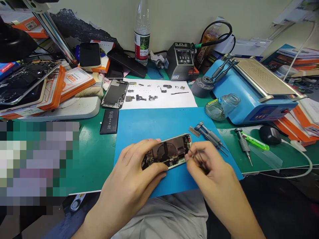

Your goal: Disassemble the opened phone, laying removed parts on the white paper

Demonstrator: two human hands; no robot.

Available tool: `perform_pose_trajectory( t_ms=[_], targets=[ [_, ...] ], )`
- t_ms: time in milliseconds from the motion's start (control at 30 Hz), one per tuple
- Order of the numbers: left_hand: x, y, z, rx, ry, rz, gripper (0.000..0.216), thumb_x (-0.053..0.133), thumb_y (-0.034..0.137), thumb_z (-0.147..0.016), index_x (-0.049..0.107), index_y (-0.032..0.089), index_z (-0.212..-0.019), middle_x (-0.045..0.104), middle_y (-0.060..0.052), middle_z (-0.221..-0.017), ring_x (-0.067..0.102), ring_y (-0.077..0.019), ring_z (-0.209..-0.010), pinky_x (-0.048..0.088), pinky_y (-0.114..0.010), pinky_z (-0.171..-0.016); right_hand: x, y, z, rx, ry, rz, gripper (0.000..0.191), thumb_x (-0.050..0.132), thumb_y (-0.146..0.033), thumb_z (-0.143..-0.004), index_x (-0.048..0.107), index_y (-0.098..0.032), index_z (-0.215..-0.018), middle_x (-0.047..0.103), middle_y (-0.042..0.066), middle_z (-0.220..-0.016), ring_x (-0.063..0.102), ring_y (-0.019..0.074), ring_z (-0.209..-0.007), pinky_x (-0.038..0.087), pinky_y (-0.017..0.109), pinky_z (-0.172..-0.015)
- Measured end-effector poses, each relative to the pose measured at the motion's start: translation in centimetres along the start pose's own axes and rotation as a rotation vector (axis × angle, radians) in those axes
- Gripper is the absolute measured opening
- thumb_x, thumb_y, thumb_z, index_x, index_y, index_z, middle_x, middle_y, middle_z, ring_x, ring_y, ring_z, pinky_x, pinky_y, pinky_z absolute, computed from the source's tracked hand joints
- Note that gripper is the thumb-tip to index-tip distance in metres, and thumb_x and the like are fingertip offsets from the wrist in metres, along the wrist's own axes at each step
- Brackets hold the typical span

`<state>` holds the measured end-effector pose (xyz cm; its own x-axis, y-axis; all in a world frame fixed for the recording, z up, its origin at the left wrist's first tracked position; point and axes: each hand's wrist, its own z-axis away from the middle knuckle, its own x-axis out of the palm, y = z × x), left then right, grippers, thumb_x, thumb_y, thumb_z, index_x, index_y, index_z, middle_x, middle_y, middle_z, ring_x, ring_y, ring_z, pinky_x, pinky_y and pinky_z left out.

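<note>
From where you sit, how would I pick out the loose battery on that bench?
Find the blue mat in the middle of the green bench. Just off its upper left corner lies the battery. It is a black slab with white print, unlike the silver-framed phone shell above it.

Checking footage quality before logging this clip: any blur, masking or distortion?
Head view: even, soft light; right hand and its thin tool slightly motion-blurred, left hand and opened phone sharp; a pixelated block masks the left side; wide-angle bending near the edges.
</note>
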<state>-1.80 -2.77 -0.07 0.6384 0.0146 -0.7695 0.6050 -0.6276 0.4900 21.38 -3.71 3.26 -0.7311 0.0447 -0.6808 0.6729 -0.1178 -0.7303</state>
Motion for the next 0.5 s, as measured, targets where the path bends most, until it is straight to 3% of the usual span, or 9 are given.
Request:
perform_pose_trajectory(
  t_ms=[100, 167, 233, 333, 400, 500],
  targets=[
    [-0.2, -0.1, -0.3, -0.036, -0.100, -0.012, 0.013, 0.062, 0.024, -0.113, 0.072, 0.028, -0.121, 0.055, -0.013, -0.159, 0.046, -0.0337, -0.157, 0.043, -0.056, -0.122, -2.0, 1.5, -0.9, -0.005, 0.188, 0.008, 0.026, 0.066, -0.050, -0.104, 0.069, -0.029, -0.119, 0.056, -0.005, -0.071, 0.055, 0.0150, -0.058, 0.045, 0.024, -0.051],
    [-0.5, -0.1, -0.6, -0.041, -0.160, -0.030, 0.013, 0.062, 0.025, -0.112, 0.069, 0.027, -0.123, 0.059, -0.014, -0.157, 0.051, -0.0366, -0.151, 0.046, -0.062, -0.117, -3.1, 2.2, -1.9, -0.061, 0.260, 0.073, 0.029, 0.066, -0.051, -0.105, 0.076, -0.030, -0.122, 0.072, 0.000, -0.087, 0.066, 0.0165, -0.070, 0.055, 0.026, -0.065],
    [-0.9, -0.1, -1.0, -0.034, -0.203, -0.047, 0.015, 0.064, 0.024, -0.111, 0.065, 0.026, -0.126, 0.062, -0.014, -0.156, 0.057, -0.0376, -0.145, 0.050, -0.062, -0.112, -3.7, 2.7, -2.9, -0.165, 0.226, 0.112, 0.028, 0.062, -0.047, -0.109, 0.080, -0.031, -0.121, 0.081, 0.004, -0.114, 0.077, 0.0211, -0.101, 0.061, 0.032, -0.093],
    [-1.4, -0.4, -1.7, 0.006, -0.267, -0.074, 0.021, 0.067, 0.020, -0.109, 0.062, 0.025, -0.129, 0.064, -0.012, -0.159, 0.058, -0.0360, -0.146, 0.052, -0.059, -0.111, -3.6, 3.0, -3.8, -0.291, 0.064, 0.131, 0.030, 0.059, -0.041, -0.112, 0.081, -0.030, -0.128, 0.079, 0.004, -0.139, 0.070, 0.0253, -0.139, 0.053, 0.041, -0.121],
    [-1.8, -0.7, -2.1, 0.036, -0.305, -0.080, 0.025, 0.068, 0.019, -0.109, 0.061, 0.026, -0.132, 0.063, -0.010, -0.162, 0.056, -0.0318, -0.151, 0.050, -0.055, -0.117, -3.2, 3.2, -3.8, -0.309, -0.004, 0.135, 0.033, 0.059, -0.041, -0.112, 0.080, -0.029, -0.134, 0.078, 0.003, -0.144, 0.067, 0.0261, -0.145, 0.053, 0.043, -0.124],
    [-2.2, -1.4, -2.4, 0.047, -0.311, -0.085, 0.038, 0.072, 0.018, -0.107, 0.059, 0.028, -0.141, 0.060, -0.007, -0.167, 0.054, -0.0276, -0.155, 0.046, -0.050, -0.124, -3.1, 3.4, -2.9, -0.277, -0.014, 0.116, 0.034, 0.058, -0.042, -0.112, 0.081, -0.029, -0.133, 0.079, 0.004, -0.143, 0.071, 0.0274, -0.141, 0.061, 0.042, -0.117]
  ],
)
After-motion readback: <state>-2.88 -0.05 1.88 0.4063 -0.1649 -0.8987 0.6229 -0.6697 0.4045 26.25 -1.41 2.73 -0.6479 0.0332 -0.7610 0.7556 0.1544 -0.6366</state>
